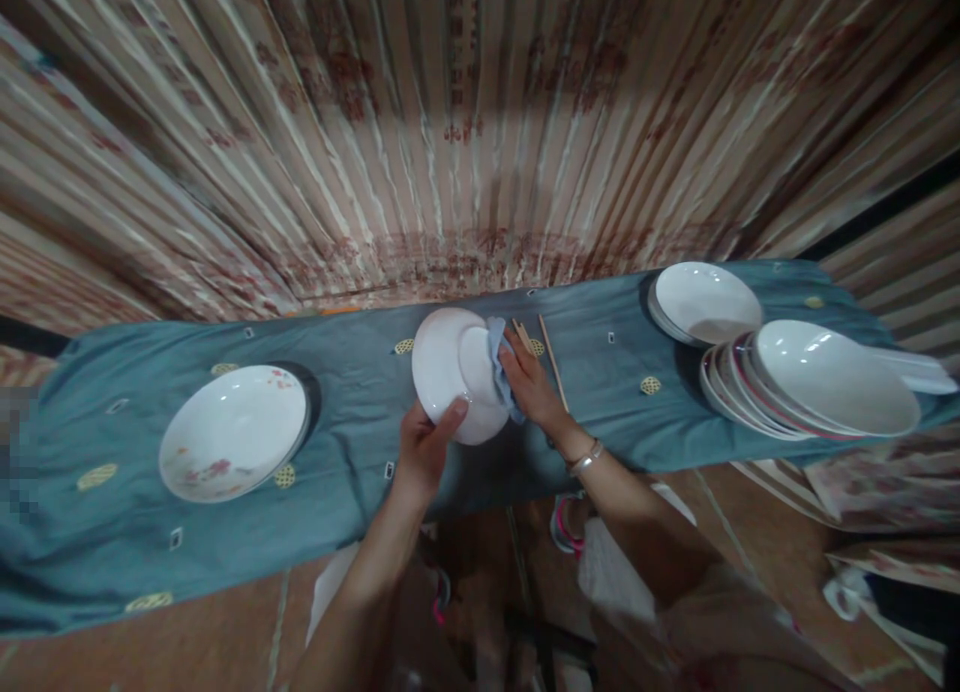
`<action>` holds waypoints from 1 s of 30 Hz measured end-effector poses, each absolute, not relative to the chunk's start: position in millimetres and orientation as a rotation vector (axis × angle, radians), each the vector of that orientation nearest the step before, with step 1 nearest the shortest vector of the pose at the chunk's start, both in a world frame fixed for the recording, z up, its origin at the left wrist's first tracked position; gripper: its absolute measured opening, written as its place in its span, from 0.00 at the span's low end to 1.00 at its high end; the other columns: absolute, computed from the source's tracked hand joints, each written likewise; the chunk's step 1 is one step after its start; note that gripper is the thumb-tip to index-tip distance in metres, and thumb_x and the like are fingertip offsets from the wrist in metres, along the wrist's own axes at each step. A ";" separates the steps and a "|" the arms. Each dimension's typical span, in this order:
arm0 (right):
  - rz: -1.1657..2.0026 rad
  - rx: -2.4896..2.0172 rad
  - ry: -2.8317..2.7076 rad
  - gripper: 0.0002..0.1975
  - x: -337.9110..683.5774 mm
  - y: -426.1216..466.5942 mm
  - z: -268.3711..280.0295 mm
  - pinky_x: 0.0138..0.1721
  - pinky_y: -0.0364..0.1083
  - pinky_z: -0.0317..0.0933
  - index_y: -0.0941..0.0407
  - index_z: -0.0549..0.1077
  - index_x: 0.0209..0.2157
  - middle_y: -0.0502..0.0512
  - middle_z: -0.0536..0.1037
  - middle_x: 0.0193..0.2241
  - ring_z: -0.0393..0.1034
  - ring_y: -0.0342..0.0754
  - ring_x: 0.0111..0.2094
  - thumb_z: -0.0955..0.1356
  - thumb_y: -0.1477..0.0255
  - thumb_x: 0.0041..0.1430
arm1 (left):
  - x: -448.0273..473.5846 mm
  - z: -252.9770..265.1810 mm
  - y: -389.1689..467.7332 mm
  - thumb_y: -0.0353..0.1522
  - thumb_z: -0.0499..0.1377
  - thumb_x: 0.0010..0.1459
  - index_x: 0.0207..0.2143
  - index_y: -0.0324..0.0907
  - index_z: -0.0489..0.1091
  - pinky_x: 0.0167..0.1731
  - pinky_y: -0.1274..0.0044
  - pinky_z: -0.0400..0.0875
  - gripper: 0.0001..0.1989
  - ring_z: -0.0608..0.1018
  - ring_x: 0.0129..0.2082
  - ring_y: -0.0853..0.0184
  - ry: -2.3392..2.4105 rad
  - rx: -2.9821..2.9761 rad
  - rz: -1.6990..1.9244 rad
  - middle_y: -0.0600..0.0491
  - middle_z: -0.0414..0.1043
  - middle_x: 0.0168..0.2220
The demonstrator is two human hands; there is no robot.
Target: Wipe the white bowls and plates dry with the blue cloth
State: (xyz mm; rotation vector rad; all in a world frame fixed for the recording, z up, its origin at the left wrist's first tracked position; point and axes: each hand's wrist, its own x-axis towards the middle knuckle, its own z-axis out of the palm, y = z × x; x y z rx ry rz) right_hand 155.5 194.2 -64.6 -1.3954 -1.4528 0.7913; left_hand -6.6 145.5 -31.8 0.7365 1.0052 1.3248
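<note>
A white bowl (441, 357) is held tilted over the middle of the cloth-covered table, its round foot turned to the right. My left hand (426, 450) grips its near rim, the thumb lying on the outer surface. With my right hand (531, 377) I press a light blue cloth (497, 350) against the bowl's foot; some of the fingers are hidden behind the cloth. Just beyond my right hand lie a few thin wooden chopsticks (550, 347).
Shallow white dishes with a floral pattern (234, 432) stand at the left. To the right are a small stack of white bowls (705, 300) and a taller, leaning stack (832, 377) with a white spoon-like handle (915, 369) behind it. A curtain (465, 172) hangs along the table's (337, 492) far edge.
</note>
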 end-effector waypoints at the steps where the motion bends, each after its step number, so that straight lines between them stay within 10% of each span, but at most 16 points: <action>1: 0.798 -1.409 -1.425 0.32 153.3 192.3 -64.8 0.67 0.57 0.47 0.57 0.64 0.62 0.62 0.70 0.59 0.58 0.54 0.64 0.57 0.51 0.65 | -6.7 -30.6 146.0 0.41 0.73 0.38 0.40 0.39 0.79 0.39 0.75 0.74 0.25 0.80 0.35 0.63 1.000 0.734 1.338 0.49 0.81 0.34; 30: 0.302 -1.028 -1.991 0.28 116.9 145.5 -48.3 0.67 0.58 0.47 0.56 0.46 0.69 0.63 0.55 0.67 0.44 0.51 0.69 0.55 0.72 0.70 | -8.0 -24.7 155.4 0.36 0.73 0.39 0.39 0.44 0.79 0.38 0.79 0.74 0.21 0.80 0.35 0.67 0.967 0.644 1.413 0.51 0.81 0.35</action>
